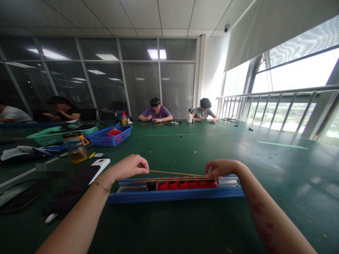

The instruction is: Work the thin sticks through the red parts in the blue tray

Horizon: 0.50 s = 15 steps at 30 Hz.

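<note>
Thin yellow stick (pixel 174 173) is spanning the gap between my two hands, in front of me and just above the far side of a blue-edged tray (pixel 174 198). Its long axis is running left-right, near parallel to the tray, dipping slightly toward the right. Left hand (pixel 136 165) is pinching the left end, fingertips closed on it. Right hand (pixel 215 170) is sitting at the other end, fingers curled; I can't tell if they're gripping the stick or only touching. Neither hand is clearly nearer, each being at one end. More sticks (pixel 140 181) are lying lengthwise over the tray, reaching under my right fingers; count isn't readable. Below them, red cups (pixel 172 185) are standing in a row, with a black piece (pixel 151 186) sitting at the left of the row. All this is resting on a green bench (pixel 164 150). Off left, a jar (pixel 78 155), a green basket (pixel 43 138) and a blue basket (pixel 106 141) are sitting well apart from the tray. Two people are working across the bench; daylight is coming in from windows (pixel 291 77) on the right.
</note>
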{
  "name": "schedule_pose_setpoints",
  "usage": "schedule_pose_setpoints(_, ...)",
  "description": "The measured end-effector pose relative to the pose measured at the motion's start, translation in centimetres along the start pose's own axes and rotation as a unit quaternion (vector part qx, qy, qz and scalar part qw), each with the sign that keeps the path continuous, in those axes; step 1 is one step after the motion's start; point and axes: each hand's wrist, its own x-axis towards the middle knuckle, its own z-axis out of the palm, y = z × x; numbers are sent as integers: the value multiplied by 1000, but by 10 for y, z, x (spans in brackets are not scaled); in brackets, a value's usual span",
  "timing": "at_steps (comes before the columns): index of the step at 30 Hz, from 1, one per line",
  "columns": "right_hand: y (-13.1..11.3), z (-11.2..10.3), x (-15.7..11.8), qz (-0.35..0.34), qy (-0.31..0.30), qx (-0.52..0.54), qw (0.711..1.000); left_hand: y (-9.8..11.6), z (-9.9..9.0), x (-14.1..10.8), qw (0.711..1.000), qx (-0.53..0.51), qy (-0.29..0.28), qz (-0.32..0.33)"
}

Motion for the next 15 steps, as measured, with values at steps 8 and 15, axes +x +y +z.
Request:
schedule_pose_setpoints(8,8,-7,-9,-24,46,1,999,-5,-23,-13,977,95,191,-3)
schedule_pose_setpoints(15,19,-13,-15,-60,87,-20,994,-34,-18,1,962,143,219,-76)
